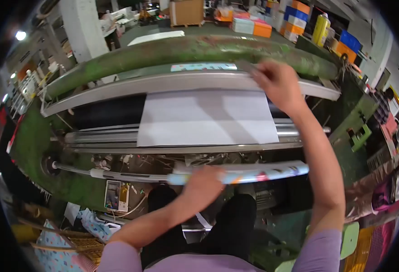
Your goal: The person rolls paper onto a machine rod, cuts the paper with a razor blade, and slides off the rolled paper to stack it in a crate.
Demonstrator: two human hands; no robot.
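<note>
My left hand is closed round a light-blue printed roll, which lies across in front of my knees on a metal shaft. Up by the pale metal bar of the machine, my right hand is raised with its fingers pinched together. A small dark, blurred thing sticks out from these fingers; its kind cannot be made out. Below the bar a white sheet hangs down over the steel rollers. A strip of blue printed material shows behind the bar.
A big green roller spans the machine at the back. Scraps lie on the floor under the frame, near a small control box. At lower left a basket stands by patterned material. A green stool is at right.
</note>
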